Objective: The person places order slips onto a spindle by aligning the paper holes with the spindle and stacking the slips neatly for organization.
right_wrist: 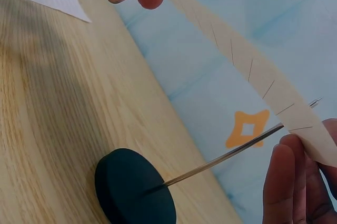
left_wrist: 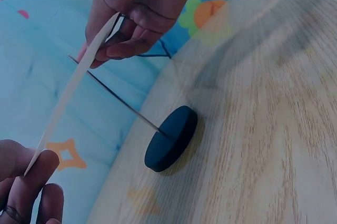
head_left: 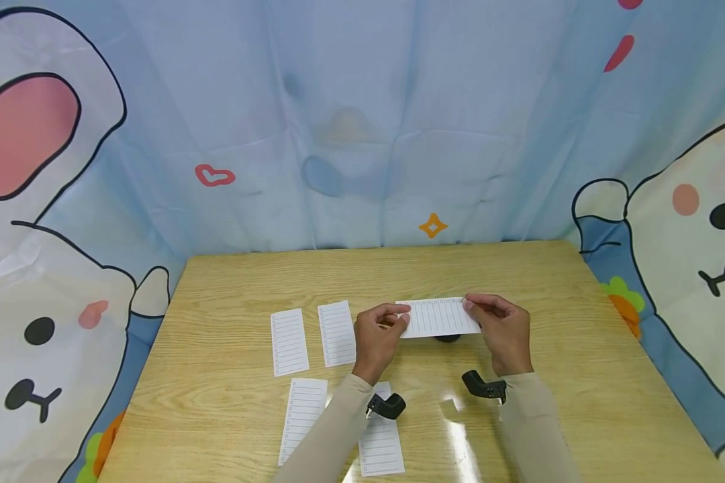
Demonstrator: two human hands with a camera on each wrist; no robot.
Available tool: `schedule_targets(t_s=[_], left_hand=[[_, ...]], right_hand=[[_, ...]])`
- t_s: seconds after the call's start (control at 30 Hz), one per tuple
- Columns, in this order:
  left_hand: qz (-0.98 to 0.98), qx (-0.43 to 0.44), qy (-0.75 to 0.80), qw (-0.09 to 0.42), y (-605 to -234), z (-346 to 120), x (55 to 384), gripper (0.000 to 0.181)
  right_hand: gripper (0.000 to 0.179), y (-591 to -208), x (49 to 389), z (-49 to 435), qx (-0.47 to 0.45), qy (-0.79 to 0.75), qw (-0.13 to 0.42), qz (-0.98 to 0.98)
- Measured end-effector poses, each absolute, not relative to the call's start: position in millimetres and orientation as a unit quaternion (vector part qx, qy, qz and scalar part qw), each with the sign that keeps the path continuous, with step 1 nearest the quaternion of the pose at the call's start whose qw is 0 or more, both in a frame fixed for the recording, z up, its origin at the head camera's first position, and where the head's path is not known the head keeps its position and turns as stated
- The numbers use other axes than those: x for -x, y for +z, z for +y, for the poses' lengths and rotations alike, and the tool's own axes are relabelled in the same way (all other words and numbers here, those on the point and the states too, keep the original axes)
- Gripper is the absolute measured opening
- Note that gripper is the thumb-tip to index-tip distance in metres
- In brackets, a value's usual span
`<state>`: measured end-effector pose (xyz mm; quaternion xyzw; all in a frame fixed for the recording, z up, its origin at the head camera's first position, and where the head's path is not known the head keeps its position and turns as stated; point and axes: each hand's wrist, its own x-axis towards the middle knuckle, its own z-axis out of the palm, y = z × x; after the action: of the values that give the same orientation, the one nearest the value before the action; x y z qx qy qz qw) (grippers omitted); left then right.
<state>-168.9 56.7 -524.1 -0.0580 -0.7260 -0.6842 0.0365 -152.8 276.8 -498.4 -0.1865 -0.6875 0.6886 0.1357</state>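
Observation:
A lined white paper slip [head_left: 438, 316] with small checkboxes is stretched lengthwise between both hands. My left hand [head_left: 377, 339] pinches its left end between thumb and fingers, and my right hand [head_left: 507, 332] pinches the right end. Behind the slip in the head view, a black round base [head_left: 448, 338] shows only its front edge. Both wrist views reveal a thin metal spike [right_wrist: 221, 159] rising from that base [left_wrist: 171, 139]. The slip is held up around the height of the spike's upper part and overlaps it; I cannot tell whether the spike touches the paper.
Several similar slips lie flat on the wooden table [head_left: 217, 402]: two at left, one slip [head_left: 289, 342] beside another [head_left: 337, 333], then a nearer slip [head_left: 303, 416] and one [head_left: 382, 443] partly under my left forearm. A printed blue curtain [head_left: 350, 134] borders the table's far edge.

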Motion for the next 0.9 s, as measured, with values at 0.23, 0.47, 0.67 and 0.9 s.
schedule_targets(t_s=[0.23,0.47,0.67,0.9], left_hand=[[-0.732,0.053,-0.678,0.038,-530.6,57.9,171.0,0.012],[-0.733,0.046,-0.678,0.031,-536.2,58.0,171.5,0.012],[-0.742,0.035,-0.669,0.028,-540.4,58.4,171.7,0.012],[-0.763,0.017,-0.646,0.027,-544.9,58.3,170.8,0.011]], right_hand=[[0.024,-506.1,155.2,278.1,0.195,0.693,0.131,-0.682],[0.019,-513.8,156.6,279.0,0.198,0.687,0.124,-0.688],[0.017,-521.3,157.6,278.6,0.209,0.672,0.119,-0.701],[0.019,-530.5,158.1,276.9,0.217,0.656,0.120,-0.713]])
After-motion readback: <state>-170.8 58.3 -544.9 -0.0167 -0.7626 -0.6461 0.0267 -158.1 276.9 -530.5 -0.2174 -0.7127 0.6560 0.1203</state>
